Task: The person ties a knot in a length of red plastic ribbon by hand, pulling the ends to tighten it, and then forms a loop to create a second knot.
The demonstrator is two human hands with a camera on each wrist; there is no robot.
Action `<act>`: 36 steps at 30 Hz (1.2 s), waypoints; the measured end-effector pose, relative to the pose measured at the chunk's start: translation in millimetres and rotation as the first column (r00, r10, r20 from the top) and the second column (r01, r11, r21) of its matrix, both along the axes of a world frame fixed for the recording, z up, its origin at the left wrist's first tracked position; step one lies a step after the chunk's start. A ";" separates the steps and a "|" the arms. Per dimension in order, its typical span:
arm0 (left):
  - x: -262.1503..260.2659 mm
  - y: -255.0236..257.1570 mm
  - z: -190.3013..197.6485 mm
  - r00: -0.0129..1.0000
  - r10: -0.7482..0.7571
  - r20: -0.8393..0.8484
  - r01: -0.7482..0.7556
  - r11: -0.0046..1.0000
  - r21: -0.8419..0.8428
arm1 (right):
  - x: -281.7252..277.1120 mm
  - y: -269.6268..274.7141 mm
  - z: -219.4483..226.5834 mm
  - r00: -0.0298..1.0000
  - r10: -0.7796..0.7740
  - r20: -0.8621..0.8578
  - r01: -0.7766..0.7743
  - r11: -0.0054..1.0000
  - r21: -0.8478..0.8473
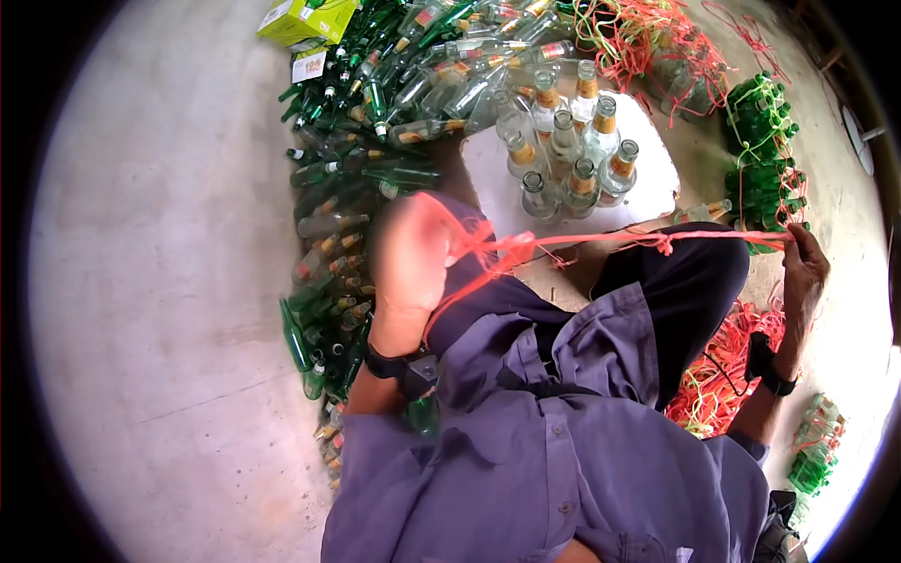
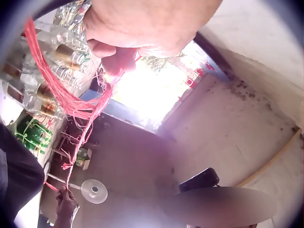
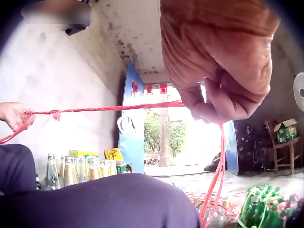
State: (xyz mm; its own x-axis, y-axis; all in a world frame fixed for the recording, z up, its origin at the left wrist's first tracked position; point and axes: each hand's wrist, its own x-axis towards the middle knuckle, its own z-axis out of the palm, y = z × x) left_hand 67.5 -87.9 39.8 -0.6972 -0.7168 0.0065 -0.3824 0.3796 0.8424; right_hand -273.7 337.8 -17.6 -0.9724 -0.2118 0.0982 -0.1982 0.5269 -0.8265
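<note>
A red plastic string (image 1: 601, 238) with small knots stretches taut across my lap between both hands. My left hand (image 1: 411, 272), partly blurred in the head view, grips one end, where a loop and loose strands hang. Out to the right, my right hand (image 1: 805, 272) pinches the other end between thumb and fingers; in the right wrist view, loose string (image 3: 221, 171) trails below those curled fingers (image 3: 223, 104). Ahead of my knees, several clear glass bottles (image 1: 601, 136) with gold neck labels stand grouped on a white board (image 1: 657, 192).
Green and clear bottles (image 1: 404, 174) lie piled along the left. A heap of red string (image 1: 723, 375) lies beside my right leg, with more tangled string (image 1: 629, 47) at the back. Tied green bottles (image 1: 765, 188) stand at the right. A green box (image 1: 310, 23) sits at the back left.
</note>
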 end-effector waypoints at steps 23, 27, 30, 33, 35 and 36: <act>-28.1 18.9 -18.4 0.881 0.303 -0.363 0.179 0.497 0.849 | 52.7 54.4 -7.3 0.987 0.120 -0.109 -0.081 0.946 0.313; -32.1 22.8 -21.8 0.869 0.234 -0.436 0.295 0.461 0.837 | 36.8 31.3 65.6 0.961 -0.244 -0.130 0.241 0.970 -0.038; -38.5 31.7 -18.6 0.875 0.245 -0.417 0.271 0.465 0.843 | 29.9 12.4 103.5 0.854 -0.321 -0.410 0.233 0.940 -0.250; -40.6 33.3 -19.3 0.884 0.219 -0.413 0.277 0.465 0.841 | 30.1 2.7 123.7 0.750 -0.295 -0.591 0.122 0.941 -0.314; -40.0 29.8 -20.2 0.890 0.187 -0.416 0.296 0.457 0.838 | 33.5 -1.4 127.5 0.733 -0.285 -0.618 0.124 0.949 -0.290; -40.6 28.4 -20.1 0.889 0.182 -0.419 0.301 0.457 0.837 | 34.1 -2.1 128.3 0.716 -0.271 -0.643 0.118 0.955 -0.270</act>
